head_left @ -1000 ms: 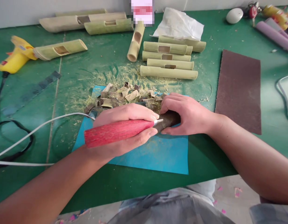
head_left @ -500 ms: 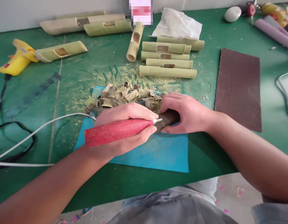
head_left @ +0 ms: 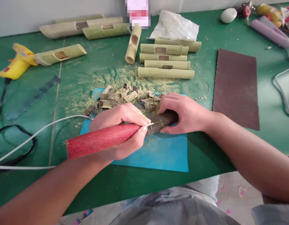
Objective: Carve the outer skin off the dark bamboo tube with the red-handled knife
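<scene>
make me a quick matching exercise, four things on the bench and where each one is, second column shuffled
1. red-handled tool with a thin metal tip
2. dark brown tube
3. yellow plastic glue gun
4. brown rectangular sheet

A. on the left side of the green table
B. in the right hand's grip
C. lying flat, on the table's right side
D. in the left hand's grip

Pairs: 1-D; 2-B; 3-A; 4-C

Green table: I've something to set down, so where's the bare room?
Mostly bare: between the row of bamboo tubes and the brown sheet, with loose shavings nearer the right hand; and between the blue sheet and the near edge of the green table. Crowded: around the left hand and shavings heap, and at left, with white cable and yellow glue gun.
</scene>
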{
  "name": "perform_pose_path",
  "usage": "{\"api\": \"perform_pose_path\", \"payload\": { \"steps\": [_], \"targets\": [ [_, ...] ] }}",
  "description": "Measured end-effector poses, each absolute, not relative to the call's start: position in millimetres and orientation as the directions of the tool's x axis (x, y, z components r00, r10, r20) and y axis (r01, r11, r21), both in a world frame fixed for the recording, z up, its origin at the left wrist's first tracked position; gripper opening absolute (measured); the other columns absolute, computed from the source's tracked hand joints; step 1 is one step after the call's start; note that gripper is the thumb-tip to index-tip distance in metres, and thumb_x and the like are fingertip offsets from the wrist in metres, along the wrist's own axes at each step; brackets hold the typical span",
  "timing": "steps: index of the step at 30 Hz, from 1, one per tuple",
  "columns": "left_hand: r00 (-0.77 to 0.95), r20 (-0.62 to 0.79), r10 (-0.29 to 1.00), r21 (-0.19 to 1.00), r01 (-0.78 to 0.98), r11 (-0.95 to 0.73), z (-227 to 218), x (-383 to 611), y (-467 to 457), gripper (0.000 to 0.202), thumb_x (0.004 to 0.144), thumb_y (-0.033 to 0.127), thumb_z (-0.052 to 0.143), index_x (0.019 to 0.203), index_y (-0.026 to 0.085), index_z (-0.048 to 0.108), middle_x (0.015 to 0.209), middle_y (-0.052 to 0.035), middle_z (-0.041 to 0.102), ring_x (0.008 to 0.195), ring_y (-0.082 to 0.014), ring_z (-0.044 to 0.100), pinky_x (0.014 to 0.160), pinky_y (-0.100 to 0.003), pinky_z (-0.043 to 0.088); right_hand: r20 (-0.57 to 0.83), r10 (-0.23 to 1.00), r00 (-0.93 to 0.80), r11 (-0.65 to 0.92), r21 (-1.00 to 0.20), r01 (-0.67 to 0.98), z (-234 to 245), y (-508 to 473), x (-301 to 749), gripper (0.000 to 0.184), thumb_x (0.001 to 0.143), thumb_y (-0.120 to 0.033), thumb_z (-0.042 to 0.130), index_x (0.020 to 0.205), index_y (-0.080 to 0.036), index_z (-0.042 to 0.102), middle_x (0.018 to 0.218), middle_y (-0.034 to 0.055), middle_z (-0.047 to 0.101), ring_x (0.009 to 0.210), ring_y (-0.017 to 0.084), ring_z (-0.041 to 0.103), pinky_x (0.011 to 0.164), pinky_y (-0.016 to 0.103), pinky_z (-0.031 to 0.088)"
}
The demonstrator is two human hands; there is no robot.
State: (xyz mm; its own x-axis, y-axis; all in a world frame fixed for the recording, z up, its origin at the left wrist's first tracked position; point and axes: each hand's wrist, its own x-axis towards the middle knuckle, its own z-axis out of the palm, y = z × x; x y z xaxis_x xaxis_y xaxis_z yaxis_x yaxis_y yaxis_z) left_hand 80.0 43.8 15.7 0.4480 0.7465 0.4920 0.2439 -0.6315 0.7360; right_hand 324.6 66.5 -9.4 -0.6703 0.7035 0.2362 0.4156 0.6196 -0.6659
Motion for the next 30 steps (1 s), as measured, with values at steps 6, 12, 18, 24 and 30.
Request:
{"api": "perform_pose_path", "payload": {
  "steps": [6, 12, 18, 24, 30],
  "targets": [
    [0.421, 0.472, 0.775, 0.796, 0.176, -0.58, 7, 75, 47, 0.012, 0.087, 0.018, 0.076, 0.098, 0.025, 0.075, 0.101, -0.0007, 0.081, 0.089, -0.0165, 0.077, 0.083, -0.031, 0.065, 0.222, 0.716, -0.662, 0.61, -0.659, 0.439, -9, 66, 324, 0.03, 0.076, -0.035, 0.079, 0.085, -0.021, 0.054, 0.086, 0.0015, 0.06, 0.084, 0.018, 0.053, 0.073, 0.03, 0.04],
    [0.494, 0.396, 0.774, 0.762, 0.293, -0.577, 12, 74, 47, 0.016, 0.085, 0.023, 0.082, 0.1, 0.028, 0.077, 0.104, 0.0019, 0.082, 0.094, -0.0182, 0.079, 0.085, -0.029, 0.064, 0.215, 0.717, -0.663, 0.606, -0.662, 0.441, -9, 67, 324, 0.03, 0.076, -0.037, 0.078, 0.085, -0.021, 0.054, 0.085, 0.0015, 0.06, 0.083, 0.018, 0.052, 0.072, 0.03, 0.039],
    [0.502, 0.337, 0.796, 0.752, 0.365, -0.549, 14, 75, 46, 0.017, 0.085, 0.024, 0.081, 0.101, 0.029, 0.076, 0.105, 0.0044, 0.082, 0.095, -0.0158, 0.079, 0.083, -0.026, 0.062, 0.233, 0.718, -0.656, 0.615, -0.655, 0.439, -9, 66, 324, 0.029, 0.075, -0.034, 0.078, 0.085, -0.021, 0.054, 0.084, 0.0011, 0.06, 0.082, 0.018, 0.052, 0.072, 0.03, 0.04],
    [0.476, 0.287, 0.832, 0.762, 0.413, -0.499, 22, 81, 43, 0.012, 0.086, 0.024, 0.078, 0.096, 0.03, 0.074, 0.102, 0.0046, 0.082, 0.093, -0.0172, 0.078, 0.082, -0.03, 0.064, 0.224, 0.726, -0.651, 0.604, -0.66, 0.446, -10, 66, 323, 0.03, 0.074, -0.035, 0.078, 0.084, -0.022, 0.053, 0.086, 0.0021, 0.061, 0.084, 0.019, 0.054, 0.073, 0.03, 0.04],
    [0.472, 0.423, 0.773, 0.753, 0.291, -0.59, 20, 85, 44, 0.01, 0.085, 0.018, 0.07, 0.088, 0.028, 0.07, 0.09, 0.0015, 0.08, 0.081, -0.0191, 0.077, 0.072, -0.036, 0.064, 0.217, 0.729, -0.649, 0.599, -0.66, 0.453, -11, 67, 323, 0.032, 0.074, -0.039, 0.078, 0.084, -0.022, 0.053, 0.086, 0.0021, 0.06, 0.083, 0.019, 0.054, 0.072, 0.03, 0.04]
  ]
}}
